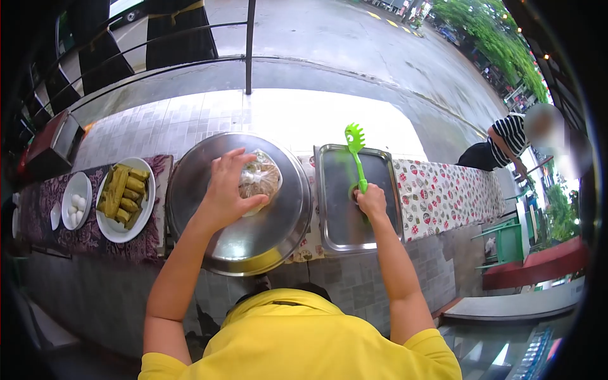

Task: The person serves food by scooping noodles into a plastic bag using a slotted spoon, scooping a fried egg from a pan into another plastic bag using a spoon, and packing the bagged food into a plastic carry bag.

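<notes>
My left hand (229,190) is over a large round metal lid (240,244), its fingers apart around the left side of a clear plastic bag (261,180) with brownish contents. The bag rests on the lid near its middle. In my right hand (372,201) is the handle of a green slotted pasta spoon (356,147), its toothed head pointing away from me. That hand is over a rectangular metal tray (335,221), which has a shiny rim. Part of the tray's surface is hidden by the hand and wrist.
At the left, a white oval plate (149,209) holds leaf-wrapped food, beside a white bowl (71,185) of eggs. A patterned cloth (443,196) covers the table at the right. Beyond it a person in a striped shirt (508,136) leans over. A metal railing (249,50) stands ahead.
</notes>
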Tool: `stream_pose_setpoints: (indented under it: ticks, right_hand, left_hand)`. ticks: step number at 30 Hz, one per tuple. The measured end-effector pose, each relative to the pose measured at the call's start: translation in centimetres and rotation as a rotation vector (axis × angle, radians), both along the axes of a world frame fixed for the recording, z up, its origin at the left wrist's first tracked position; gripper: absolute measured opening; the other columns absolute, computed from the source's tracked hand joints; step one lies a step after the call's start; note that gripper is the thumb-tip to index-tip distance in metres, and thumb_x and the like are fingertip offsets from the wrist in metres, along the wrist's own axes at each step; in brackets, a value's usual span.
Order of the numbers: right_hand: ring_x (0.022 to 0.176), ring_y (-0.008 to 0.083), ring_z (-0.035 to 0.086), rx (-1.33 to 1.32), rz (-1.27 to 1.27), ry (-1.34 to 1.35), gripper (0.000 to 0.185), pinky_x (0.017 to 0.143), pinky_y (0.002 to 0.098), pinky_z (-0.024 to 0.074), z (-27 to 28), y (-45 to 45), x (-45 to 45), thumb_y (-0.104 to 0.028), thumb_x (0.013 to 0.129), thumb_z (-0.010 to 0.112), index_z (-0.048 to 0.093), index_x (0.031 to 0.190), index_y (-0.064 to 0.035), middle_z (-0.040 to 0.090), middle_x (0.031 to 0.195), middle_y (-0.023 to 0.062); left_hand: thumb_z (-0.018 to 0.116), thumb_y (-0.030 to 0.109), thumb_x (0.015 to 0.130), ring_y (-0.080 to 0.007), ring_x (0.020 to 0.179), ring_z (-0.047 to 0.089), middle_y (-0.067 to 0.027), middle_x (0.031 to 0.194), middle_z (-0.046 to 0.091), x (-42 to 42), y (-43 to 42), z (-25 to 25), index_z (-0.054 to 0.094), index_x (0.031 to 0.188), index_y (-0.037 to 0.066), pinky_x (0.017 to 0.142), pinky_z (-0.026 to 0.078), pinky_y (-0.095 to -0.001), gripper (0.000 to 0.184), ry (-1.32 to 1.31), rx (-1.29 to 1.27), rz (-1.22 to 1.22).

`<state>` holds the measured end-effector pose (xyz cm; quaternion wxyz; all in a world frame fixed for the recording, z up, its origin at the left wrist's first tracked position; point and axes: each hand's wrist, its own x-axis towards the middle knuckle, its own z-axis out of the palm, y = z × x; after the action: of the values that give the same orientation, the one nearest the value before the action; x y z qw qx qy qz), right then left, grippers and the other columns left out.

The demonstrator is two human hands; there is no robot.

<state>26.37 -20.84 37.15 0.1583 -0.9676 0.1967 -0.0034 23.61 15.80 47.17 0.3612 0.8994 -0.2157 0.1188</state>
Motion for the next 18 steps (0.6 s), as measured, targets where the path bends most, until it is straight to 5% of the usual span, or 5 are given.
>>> stream_pose_setpoints:
  ticks: [6, 9, 11, 13, 18]
  right_hand:
    - [0.082, 0.0397, 0.062, -0.060, 0.128, -0.198, 0.035, 0.073, 0.0467, 0.0480, -1.2, -1.8, 0.3, -0.032, 0.076, 0.068, 0.063, 0.085, 0.0010, 0.063, 0.083, 0.0235]
    - [0.071, 0.0346, 0.063, -0.037, 0.197, -0.373, 0.037, 0.064, 0.0428, 0.0481, 0.8, -1.9, -0.4, -0.036, 0.079, 0.064, 0.060, 0.076, 0.0006, 0.062, 0.069, 0.0178]
    - [0.056, 0.0163, 0.059, 0.208, 0.289, -0.478, 0.032, 0.054, 0.0318, 0.0446, 2.3, -1.2, -2.2, -0.032, 0.082, 0.065, 0.062, 0.081, -0.0001, 0.061, 0.062, 0.0080]
    - [0.057, 0.0088, 0.048, 0.509, 0.372, -0.465, 0.022, 0.053, 0.0260, 0.0393, 4.9, 1.3, -6.1, -0.019, 0.083, 0.065, 0.059, 0.080, 0.0015, 0.055, 0.061, 0.0039]
    - [0.049, 0.0115, 0.047, 0.624, 0.794, -0.425, 0.012, 0.046, 0.0271, 0.0367, 1.7, 5.6, -16.9, -0.006, 0.077, 0.066, 0.056, 0.071, -0.0035, 0.052, 0.058, 0.0030]
  left_hand:
    - [0.080, 0.034, 0.061, -0.0356, 0.124, 0.031, -0.0149, 0.137, 0.032, -2.4, 0.1, 1.4, 0.045, 0.124, 0.010, 0.103, 0.028, -0.0450, 0.076, -0.155, -0.030, 0.212]
    - [0.075, 0.032, 0.068, -0.0317, 0.118, 0.038, -0.0149, 0.131, 0.039, -5.2, 0.9, 3.1, 0.050, 0.116, 0.007, 0.093, 0.037, -0.0410, 0.060, -0.266, -0.275, 0.350]
    - [0.072, 0.026, 0.074, -0.0244, 0.113, 0.045, -0.0123, 0.127, 0.044, -7.9, 2.0, 2.7, 0.054, 0.107, 0.007, 0.086, 0.042, -0.0348, 0.043, -0.370, -0.515, 0.432]
    - [0.063, 0.015, 0.082, -0.0161, 0.103, 0.049, -0.0091, 0.119, 0.049, -11.8, 3.1, 1.9, 0.054, 0.100, 0.005, 0.081, 0.041, -0.0280, 0.023, -0.482, -0.648, 0.523]
    - [0.051, 0.009, 0.090, -0.0097, 0.078, 0.050, -0.0053, 0.089, 0.055, -23.0, 6.3, -3.8, 0.054, 0.087, 0.002, 0.071, 0.041, -0.0225, 0.008, -0.446, -0.694, 0.843]
